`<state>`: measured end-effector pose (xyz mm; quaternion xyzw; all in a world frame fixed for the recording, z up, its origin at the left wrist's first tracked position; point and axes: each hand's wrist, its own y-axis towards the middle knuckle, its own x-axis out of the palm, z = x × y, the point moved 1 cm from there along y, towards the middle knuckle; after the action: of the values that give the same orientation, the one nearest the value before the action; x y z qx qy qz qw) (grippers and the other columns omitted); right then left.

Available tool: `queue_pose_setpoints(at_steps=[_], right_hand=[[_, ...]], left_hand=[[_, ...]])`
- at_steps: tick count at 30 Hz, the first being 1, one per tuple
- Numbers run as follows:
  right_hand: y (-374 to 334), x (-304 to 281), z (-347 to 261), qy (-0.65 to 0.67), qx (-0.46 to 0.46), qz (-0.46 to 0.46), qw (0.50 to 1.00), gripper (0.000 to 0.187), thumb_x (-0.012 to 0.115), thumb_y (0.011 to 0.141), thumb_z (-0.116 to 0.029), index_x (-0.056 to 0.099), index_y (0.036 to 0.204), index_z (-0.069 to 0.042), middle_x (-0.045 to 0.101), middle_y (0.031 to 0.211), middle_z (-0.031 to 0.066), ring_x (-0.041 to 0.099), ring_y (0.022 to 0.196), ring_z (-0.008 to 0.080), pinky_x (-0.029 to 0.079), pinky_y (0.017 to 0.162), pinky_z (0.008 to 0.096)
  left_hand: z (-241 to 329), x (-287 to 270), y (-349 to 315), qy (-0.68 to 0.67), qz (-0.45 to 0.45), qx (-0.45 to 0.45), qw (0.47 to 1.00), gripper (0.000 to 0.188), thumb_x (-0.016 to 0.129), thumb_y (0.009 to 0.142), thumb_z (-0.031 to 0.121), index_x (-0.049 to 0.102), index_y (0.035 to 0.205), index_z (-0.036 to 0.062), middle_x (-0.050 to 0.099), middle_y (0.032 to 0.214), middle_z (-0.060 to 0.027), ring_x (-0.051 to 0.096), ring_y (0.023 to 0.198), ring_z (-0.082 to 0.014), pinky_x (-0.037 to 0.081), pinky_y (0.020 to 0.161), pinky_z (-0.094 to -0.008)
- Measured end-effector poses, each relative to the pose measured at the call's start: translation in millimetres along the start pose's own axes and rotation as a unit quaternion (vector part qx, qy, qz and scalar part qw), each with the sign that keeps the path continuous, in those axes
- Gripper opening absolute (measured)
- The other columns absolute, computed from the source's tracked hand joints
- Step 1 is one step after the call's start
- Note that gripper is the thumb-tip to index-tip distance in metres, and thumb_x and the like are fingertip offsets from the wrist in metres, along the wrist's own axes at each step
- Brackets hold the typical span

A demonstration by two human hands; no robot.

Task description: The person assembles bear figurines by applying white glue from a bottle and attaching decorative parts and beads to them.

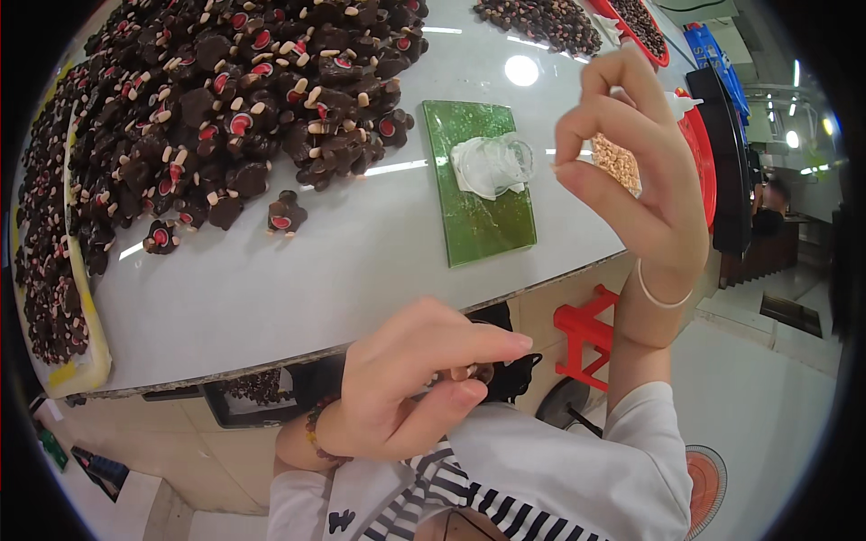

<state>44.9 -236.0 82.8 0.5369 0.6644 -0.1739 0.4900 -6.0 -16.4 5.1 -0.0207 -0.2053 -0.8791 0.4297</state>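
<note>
My left hand (410, 374) is closed in front of the table edge, with a small dark brown piece (475, 371) mostly hidden between thumb and fingers. Raised over the right side of the table, my right hand (636, 162) has its thumb and index finger pinched together; whatever is at their tips is too small to name. Behind it lies a heap of tiny peach-coloured bits (615, 164). Left of that hand, a green board (487, 225) carries a clear, short cup-like piece (505, 164) in a white patch.
Many dark brown figures with red and peach parts (239, 108) cover the table's left. A yellow-edged tray (88, 316) stands at far left. Dark pieces (541, 22) and a red tray (663, 56) lie at the back. A red stool (586, 334) stands below the table.
</note>
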Motion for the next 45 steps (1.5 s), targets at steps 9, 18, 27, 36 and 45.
queue_pose_setpoints(at_steps=[9, 18, 27, 36, 45], right_hand=[[22, -2, -4, -0.064, -0.028, -0.136, 0.988, 0.016, 0.065, 0.061, -0.005, 0.054, 0.073, -0.004, 0.037, 0.089, 0.0086, 0.036, 0.079, 0.0207, 0.03, 0.065, 0.0282], [3, 13, -12, -0.008, -0.045, -0.02, 0.999, 0.014, 0.064, 0.061, -0.006, 0.053, 0.07, -0.006, 0.04, 0.088, 0.0091, 0.038, 0.074, 0.0198, 0.031, 0.065, 0.029], [-56, 55, -40, 0.42, 0.091, 0.085, 0.899, 0.023, 0.072, 0.078, -0.021, 0.056, 0.065, -0.01, 0.042, 0.087, 0.0048, 0.065, 0.082, 0.0337, 0.055, 0.076, 0.0399], [-66, 62, -40, 0.518, 0.119, 0.109, 0.84, 0.019, 0.068, 0.081, -0.017, 0.055, 0.071, -0.008, 0.043, 0.088, 0.0072, 0.066, 0.083, 0.0329, 0.051, 0.088, 0.0473], [-70, 67, -31, 0.582, 0.056, 0.099, 0.806, 0.009, 0.064, 0.076, 0.005, 0.06, 0.082, 0.0, 0.049, 0.094, 0.0127, 0.062, 0.091, 0.0284, 0.051, 0.084, 0.0384]], left_hand=[[-1, -5, -12, -0.258, 0.035, -0.08, 0.962, 0.025, 0.058, 0.085, -0.002, 0.054, 0.11, -0.0035, 0.062, 0.093, -0.0097, 0.059, 0.076, -0.0114, 0.045, 0.067, -0.0239], [-7, -7, -13, -0.358, 0.038, -0.06, 0.931, 0.024, 0.057, 0.087, 0.001, 0.052, 0.11, -0.004, 0.059, 0.103, -0.0147, 0.058, 0.075, -0.0127, 0.047, 0.076, -0.0275], [-8, -2, -9, -0.369, 0.05, -0.103, 0.922, 0.025, 0.047, 0.094, 0.011, 0.053, 0.113, -0.0038, 0.059, 0.1, -0.0116, 0.053, 0.063, -0.0077, 0.044, 0.065, -0.0227], [-6, 12, -5, -0.483, 0.068, -0.186, 0.853, 0.023, 0.047, 0.095, 0.015, 0.051, 0.109, -0.0026, 0.056, 0.085, -0.0099, 0.045, 0.054, -0.0065, 0.036, 0.052, -0.0192], [-5, 11, -2, -0.382, 0.063, -0.193, 0.902, 0.032, 0.047, 0.096, 0.029, 0.05, 0.108, -0.0006, 0.052, 0.072, -0.0042, 0.038, 0.046, -0.0037, 0.028, 0.043, -0.017]])
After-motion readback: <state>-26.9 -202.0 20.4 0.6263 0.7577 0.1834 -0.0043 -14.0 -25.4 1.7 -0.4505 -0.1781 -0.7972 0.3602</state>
